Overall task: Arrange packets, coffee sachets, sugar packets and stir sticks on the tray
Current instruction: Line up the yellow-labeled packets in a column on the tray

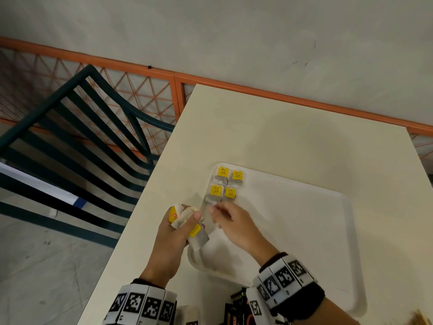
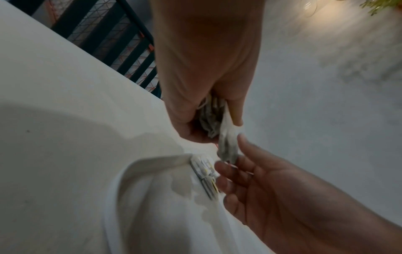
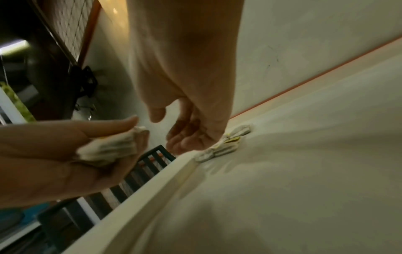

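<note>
A white tray lies on the cream table. Several tea bags with yellow tags sit in two rows in its far left corner, also in the wrist views. My left hand grips a bundle of more tea bags above the tray's left rim. One bag hangs loose from that bundle. My right hand hovers beside it, thumb and fingers apart, with nothing between them. Its fingertips are at the hanging bag.
Dark sachets and a pale packet lie at the table's near edge between my wrists. A dark green slatted chair stands left of the table. An orange mesh railing runs along the wall behind.
</note>
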A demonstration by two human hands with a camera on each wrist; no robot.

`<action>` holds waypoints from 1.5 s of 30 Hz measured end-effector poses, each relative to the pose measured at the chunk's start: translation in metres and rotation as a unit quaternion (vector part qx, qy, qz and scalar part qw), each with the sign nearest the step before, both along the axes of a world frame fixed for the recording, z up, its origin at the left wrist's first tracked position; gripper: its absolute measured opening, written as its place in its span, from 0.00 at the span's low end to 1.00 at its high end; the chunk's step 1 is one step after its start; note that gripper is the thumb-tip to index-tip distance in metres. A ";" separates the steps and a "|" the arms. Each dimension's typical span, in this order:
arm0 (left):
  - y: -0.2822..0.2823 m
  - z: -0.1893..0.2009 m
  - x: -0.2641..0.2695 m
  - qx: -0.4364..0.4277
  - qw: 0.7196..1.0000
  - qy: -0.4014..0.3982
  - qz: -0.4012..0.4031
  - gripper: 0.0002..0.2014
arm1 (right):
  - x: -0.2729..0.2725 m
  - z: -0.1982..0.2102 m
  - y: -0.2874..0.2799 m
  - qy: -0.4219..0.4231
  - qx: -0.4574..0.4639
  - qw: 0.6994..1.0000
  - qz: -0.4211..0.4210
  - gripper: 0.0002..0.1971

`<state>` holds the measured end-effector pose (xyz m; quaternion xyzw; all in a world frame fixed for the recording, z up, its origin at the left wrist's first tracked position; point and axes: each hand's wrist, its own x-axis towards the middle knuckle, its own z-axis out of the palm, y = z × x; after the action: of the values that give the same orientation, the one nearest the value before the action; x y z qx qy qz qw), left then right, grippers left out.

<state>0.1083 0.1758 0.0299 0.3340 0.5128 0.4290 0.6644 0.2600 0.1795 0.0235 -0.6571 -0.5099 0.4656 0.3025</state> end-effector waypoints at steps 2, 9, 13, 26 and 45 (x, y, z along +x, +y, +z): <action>0.000 0.002 0.000 0.007 1.000 -0.003 -0.009 0.08 | -0.008 0.005 -0.012 0.063 -0.024 0.997 0.048 0.05; -0.005 0.005 -0.001 0.004 0.999 -0.001 -0.032 0.13 | -0.016 0.000 -0.025 0.117 -0.048 0.992 0.022 0.06; -0.006 0.002 -0.007 -0.039 0.998 -0.021 -0.046 0.12 | -0.013 -0.001 -0.026 0.106 -0.055 0.993 0.009 0.07; -0.009 -0.007 -0.029 -0.024 0.998 0.046 -0.019 0.14 | -0.002 -0.022 -0.013 0.103 -0.104 0.980 -0.137 0.05; -0.015 -0.008 -0.021 -0.032 0.999 0.014 -0.018 0.22 | -0.018 -0.016 -0.007 -0.066 0.009 0.994 -0.086 0.11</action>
<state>0.0875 0.1606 0.0219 0.3272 0.5295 0.3956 0.6753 0.2420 0.1723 0.0076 -0.7250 -0.4742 0.3893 0.3131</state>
